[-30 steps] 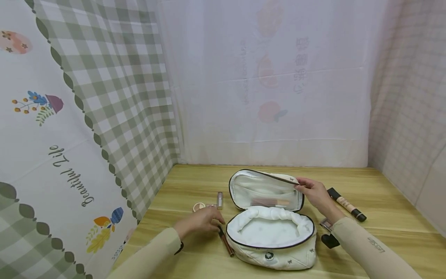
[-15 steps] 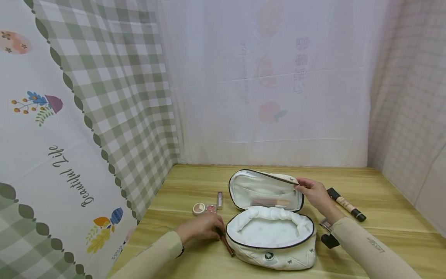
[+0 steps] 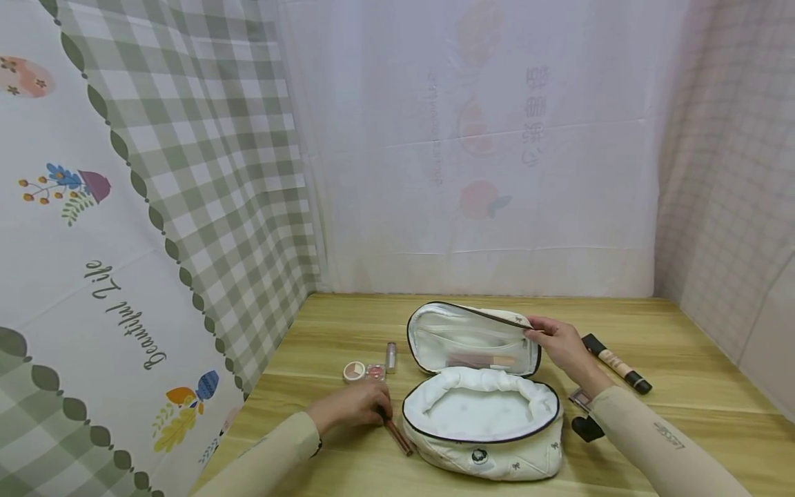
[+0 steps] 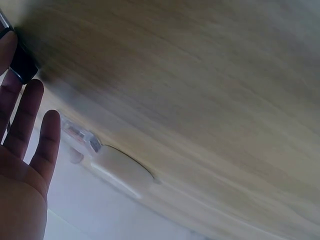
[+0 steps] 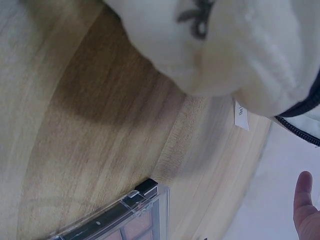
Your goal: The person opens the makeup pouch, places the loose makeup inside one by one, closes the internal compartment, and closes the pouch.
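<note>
From the head view, we have both hands busy at the counter [image 3: 323, 331]! The left hand [image 3: 350, 406] has a narrow grip, pinching the black end of a slim brown tube [image 3: 399, 438], which slants just beside the left wall of the pouch [image 3: 497, 466]. Across from it, the right hand [image 3: 562, 345] pinches the edge of the raised lid [image 3: 472, 331], and we spot a brush [image 3: 481, 360] in the lid's see-through pocket. Near the left hand sit a round compact [image 3: 355, 372], a small pink case [image 3: 375, 373] and a lipstick [image 3: 391, 357]; over on the right, a squeeze tube [image 3: 617, 362] lies beyond the forearm, which partly covers a palette [image 3: 580, 399].

To the left wrist, and here we get what the head view hides: thumb and fingers meeting on the tube's black end, the spare fingers stretched out below.

Right wrist now, and we see the palette's clear cover up close, plus a bow print and a dark zip [image 5: 300, 131] on the pouch. Only one fingertip [image 5: 304, 195] reaches the right edge, so from this view alone we cannot tell how that grip stands.
</note>
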A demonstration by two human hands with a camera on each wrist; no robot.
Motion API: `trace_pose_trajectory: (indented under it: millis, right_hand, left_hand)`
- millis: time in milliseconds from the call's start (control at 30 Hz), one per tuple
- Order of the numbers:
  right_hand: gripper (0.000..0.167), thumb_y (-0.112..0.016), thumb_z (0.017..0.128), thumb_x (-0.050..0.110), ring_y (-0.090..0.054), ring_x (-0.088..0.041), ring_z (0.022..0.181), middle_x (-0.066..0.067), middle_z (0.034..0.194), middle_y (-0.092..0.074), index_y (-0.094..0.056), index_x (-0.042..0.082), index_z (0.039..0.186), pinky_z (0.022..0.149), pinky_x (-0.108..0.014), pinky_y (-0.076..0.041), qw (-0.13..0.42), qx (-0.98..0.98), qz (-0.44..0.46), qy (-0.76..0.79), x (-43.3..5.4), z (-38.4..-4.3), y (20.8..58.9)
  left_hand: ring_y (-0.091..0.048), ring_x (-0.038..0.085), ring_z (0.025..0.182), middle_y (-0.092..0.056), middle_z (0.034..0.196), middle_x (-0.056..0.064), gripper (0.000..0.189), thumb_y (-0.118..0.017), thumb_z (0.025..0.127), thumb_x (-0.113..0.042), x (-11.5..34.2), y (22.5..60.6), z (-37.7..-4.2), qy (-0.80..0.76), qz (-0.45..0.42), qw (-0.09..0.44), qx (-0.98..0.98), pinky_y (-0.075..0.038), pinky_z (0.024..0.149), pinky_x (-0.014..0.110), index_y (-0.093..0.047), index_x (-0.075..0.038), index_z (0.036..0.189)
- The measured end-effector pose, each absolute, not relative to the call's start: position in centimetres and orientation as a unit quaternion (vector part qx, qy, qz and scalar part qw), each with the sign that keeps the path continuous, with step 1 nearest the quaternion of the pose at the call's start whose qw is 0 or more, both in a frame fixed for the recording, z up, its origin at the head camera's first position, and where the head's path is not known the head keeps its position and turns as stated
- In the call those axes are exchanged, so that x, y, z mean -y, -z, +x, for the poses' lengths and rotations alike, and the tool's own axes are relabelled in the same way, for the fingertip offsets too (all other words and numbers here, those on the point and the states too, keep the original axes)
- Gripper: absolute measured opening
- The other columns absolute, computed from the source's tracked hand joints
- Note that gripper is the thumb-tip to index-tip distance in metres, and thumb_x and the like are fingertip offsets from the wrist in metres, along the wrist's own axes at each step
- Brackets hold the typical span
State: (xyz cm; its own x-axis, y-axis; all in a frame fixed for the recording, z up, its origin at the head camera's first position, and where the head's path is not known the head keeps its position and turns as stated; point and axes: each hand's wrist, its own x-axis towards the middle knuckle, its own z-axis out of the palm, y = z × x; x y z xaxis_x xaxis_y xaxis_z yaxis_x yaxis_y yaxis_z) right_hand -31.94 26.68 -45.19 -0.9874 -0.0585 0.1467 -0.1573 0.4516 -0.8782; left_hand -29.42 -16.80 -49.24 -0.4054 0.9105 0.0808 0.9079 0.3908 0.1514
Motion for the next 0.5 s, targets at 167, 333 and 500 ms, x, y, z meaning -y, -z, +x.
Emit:
trace_pose_trajectory:
  millis: [167,333,500]
  right_hand:
    - [0.046,-0.059,0.101,0.021,-0.056,-0.029,0.115,-0.024,0.131,-0.059,-0.053,-0.006,0.137,0.094,-0.041,-0.047,0.05,0.851,0.062,-0.519,-26.7,-32.0,45.3]
    - [0.046,-0.059,0.101,0.021,-0.056,-0.03,0.116,-0.024,0.132,-0.058,-0.052,-0.007,0.138,0.093,-0.039,-0.047,0.049,0.85,0.063,-0.52,-26.7,-32.0,45.3]
    - [0.047,-0.059,0.101,0.022,-0.058,-0.02,0.111,-0.024,0.131,-0.059,-0.053,-0.006,0.138,0.088,-0.028,-0.048,0.05,0.85,0.064,-0.521,-26.8,-32.0,45.4]
  left_hand:
    - [-0.058,0.003,0.085,-0.065,0.088,-0.006,0.016,-0.081,0.075,-0.007,17.6,49.3,-29.5,-0.087,0.533,0.003,-0.842,-0.044,0.081,0.014,-0.075,-0.013,0.089]
    - [-0.059,0.003,0.083,-0.066,0.085,-0.007,0.016,-0.08,0.074,-0.006,18.3,48.9,-29.4,-0.074,0.514,-0.011,-0.854,-0.046,0.078,0.017,-0.074,-0.013,0.087]
    - [-0.06,0.005,0.084,-0.067,0.086,-0.007,0.016,-0.08,0.074,-0.006,19.0,48.5,-29.5,-0.074,0.484,-0.015,-0.872,-0.046,0.08,0.022,-0.074,-0.014,0.087]
